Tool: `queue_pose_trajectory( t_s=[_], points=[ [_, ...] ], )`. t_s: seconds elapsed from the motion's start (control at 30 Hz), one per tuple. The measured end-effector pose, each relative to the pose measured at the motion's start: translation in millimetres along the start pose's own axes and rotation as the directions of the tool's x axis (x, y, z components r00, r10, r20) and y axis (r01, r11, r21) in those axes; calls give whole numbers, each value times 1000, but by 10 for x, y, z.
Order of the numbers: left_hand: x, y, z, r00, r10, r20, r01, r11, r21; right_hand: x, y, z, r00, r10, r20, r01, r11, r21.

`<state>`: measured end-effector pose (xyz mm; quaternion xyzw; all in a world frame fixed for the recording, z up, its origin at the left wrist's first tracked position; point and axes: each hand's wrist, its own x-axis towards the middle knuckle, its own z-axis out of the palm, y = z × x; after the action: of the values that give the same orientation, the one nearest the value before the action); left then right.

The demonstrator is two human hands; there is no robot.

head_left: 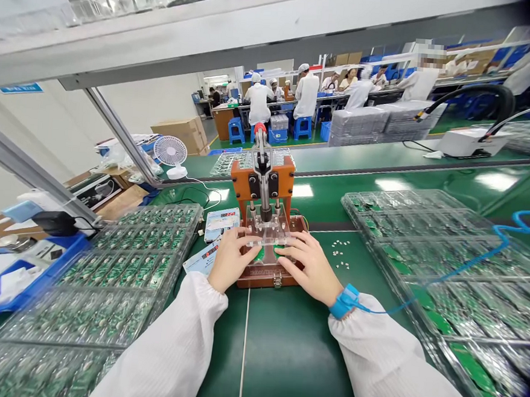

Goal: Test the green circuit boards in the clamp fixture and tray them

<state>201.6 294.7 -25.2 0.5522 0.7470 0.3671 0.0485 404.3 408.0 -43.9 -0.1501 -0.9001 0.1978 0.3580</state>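
Note:
An orange and brown test jig point(262, 189) with a red-tipped lever stands in the middle of the green bench. My left hand point(230, 258) rests on the jig's left side, its fingers curled onto the clear plate point(269, 234). On the right side my right hand point(311, 263) pinches at a small green circuit board point(280, 249) lying under that plate. A blue wrist strap point(345, 301) with a coiled blue cord sits on my right wrist. Both sleeves are white.
Clear trays of green boards point(119, 273) fill the left of the bench; more trays point(459, 278) lie on the right. Small white parts point(340, 252) are scattered right of the jig. A small fan point(171, 152) stands behind. Several people in white work at far benches.

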Motion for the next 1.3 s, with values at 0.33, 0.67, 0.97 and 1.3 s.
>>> queue_pose_trajectory(
  t_s=[0.33, 0.67, 0.97, 1.3],
  points=[
    [-118, -45, 142, 996, 14, -84, -16, 1000, -19, -24, 15, 29, 999, 9, -52, -6, 998, 56],
    [-523, 232, 262, 812, 39, -582, -253, 923, -291, -26, -39, -8, 976, 124, -180, -81, 970, 229],
    [-691, 440, 523, 714, 698, 58, -697, 716, -34, 889, -133, -446, 803, 283, -525, -80, 924, 375],
    [-695, 354, 574, 688, 697, 202, -712, 702, 3, 2437, -301, -799, 964, 252, -82, -209, 913, 350]
  ],
)
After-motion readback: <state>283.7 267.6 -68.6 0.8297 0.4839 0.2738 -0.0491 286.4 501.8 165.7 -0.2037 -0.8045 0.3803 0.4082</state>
